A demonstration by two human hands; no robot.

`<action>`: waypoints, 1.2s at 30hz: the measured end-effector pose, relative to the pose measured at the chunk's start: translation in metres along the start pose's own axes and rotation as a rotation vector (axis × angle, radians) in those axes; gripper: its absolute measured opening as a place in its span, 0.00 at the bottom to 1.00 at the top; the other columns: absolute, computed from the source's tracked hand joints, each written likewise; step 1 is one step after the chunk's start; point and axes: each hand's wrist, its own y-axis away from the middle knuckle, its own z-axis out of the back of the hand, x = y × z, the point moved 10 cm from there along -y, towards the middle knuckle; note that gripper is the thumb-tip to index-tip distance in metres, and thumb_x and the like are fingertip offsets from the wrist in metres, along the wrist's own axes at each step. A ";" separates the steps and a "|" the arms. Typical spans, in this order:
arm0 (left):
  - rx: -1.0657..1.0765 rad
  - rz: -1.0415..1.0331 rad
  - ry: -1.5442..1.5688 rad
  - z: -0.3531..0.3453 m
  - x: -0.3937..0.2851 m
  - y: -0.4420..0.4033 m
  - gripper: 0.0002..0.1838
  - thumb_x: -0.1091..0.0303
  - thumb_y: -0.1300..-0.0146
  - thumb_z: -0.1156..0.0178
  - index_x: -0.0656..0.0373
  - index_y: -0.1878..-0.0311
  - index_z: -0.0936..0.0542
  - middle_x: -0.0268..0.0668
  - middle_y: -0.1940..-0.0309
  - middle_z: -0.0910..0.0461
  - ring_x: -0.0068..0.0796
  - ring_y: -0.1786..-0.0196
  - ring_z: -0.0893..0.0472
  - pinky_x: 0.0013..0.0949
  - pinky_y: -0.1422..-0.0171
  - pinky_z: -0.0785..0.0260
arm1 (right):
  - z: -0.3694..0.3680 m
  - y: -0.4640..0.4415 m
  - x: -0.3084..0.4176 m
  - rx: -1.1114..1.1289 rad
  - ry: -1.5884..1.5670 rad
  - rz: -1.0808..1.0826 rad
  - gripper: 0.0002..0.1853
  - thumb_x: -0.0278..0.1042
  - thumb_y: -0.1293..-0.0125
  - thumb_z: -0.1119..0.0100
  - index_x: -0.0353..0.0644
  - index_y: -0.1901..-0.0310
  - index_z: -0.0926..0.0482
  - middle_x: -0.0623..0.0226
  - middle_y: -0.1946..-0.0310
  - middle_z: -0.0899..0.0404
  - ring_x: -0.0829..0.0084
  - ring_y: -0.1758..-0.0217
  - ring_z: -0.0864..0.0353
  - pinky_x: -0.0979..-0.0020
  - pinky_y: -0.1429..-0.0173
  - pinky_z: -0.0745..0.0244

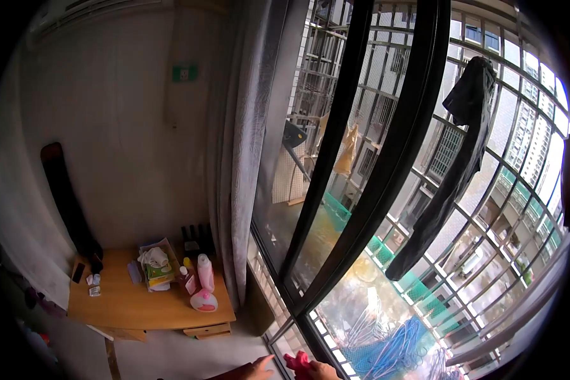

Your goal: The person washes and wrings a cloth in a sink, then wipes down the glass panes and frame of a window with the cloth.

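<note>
At the bottom edge of the head view, my right hand (323,371) grips a crumpled pinkish-red cloth (299,364) beside the window frame. My left hand (258,369) is just left of it, apart from the cloth, with fingers stretched out and nothing seen in them. The lower parts of both hands are cut off by the frame edge. Close by on the right rises the black-framed sliding window (386,183), partly open onto a barred enclosure.
Left of the window stands a wooden desk (126,310) with pink bottles (205,272), a stack of papers (159,278) and a phone (78,273). A grey curtain (244,139) hangs between them. Outside, dark trousers (440,183) hang by the bars, above bundled blue hangers (392,348).
</note>
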 end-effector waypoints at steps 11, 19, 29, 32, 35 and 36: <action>-0.027 -0.434 -0.099 0.078 -0.269 -0.161 0.18 0.64 0.47 0.35 0.55 0.52 0.24 0.41 0.60 0.21 0.45 0.55 0.24 0.41 0.51 0.31 | 0.246 0.003 0.199 -0.559 0.295 0.259 0.12 0.40 0.49 0.35 0.46 0.65 0.22 0.65 0.67 0.23 0.61 0.64 0.20 0.61 0.68 0.24; -0.348 -1.021 0.353 0.128 -0.496 -0.190 0.22 0.77 0.48 0.39 0.62 0.49 0.32 0.49 0.42 0.32 0.48 0.39 0.32 0.46 0.34 0.41 | 0.407 0.100 0.289 -1.044 0.539 0.504 0.24 0.33 0.59 0.29 0.40 0.59 0.27 0.60 0.62 0.25 0.59 0.62 0.23 0.60 0.60 0.27; -0.416 -1.725 0.326 0.051 -0.752 -0.103 0.40 0.49 0.44 0.36 0.52 0.31 0.39 0.57 0.28 0.55 0.65 0.27 0.54 0.59 0.30 0.54 | 0.591 0.312 0.359 -1.799 1.231 0.464 0.20 0.19 0.52 0.35 0.42 0.57 0.29 0.56 0.52 0.26 0.53 0.51 0.24 0.59 0.48 0.26; -0.241 -1.870 0.205 -0.026 -0.807 -0.064 0.33 0.46 0.40 0.42 0.48 0.34 0.34 0.46 0.29 0.46 0.63 0.32 0.42 0.58 0.37 0.40 | 0.633 0.375 0.349 -2.023 1.413 0.282 0.15 0.19 0.48 0.38 0.43 0.59 0.27 0.60 0.54 0.25 0.56 0.50 0.24 0.63 0.49 0.25; -0.330 -1.999 0.142 -0.054 -0.856 -0.028 0.30 0.50 0.42 0.41 0.50 0.38 0.30 0.40 0.33 0.39 0.53 0.33 0.38 0.55 0.36 0.38 | 0.680 0.425 0.304 -2.113 1.405 -0.045 0.11 0.23 0.43 0.41 0.45 0.58 0.25 0.62 0.55 0.24 0.59 0.50 0.24 0.63 0.48 0.26; -0.478 -2.050 0.105 -0.056 -0.865 -0.017 0.28 0.51 0.43 0.40 0.50 0.39 0.29 0.39 0.35 0.37 0.51 0.33 0.38 0.53 0.37 0.36 | 0.684 0.429 0.304 -2.105 1.400 -0.102 0.11 0.24 0.42 0.42 0.46 0.57 0.25 0.63 0.55 0.24 0.60 0.50 0.24 0.63 0.48 0.26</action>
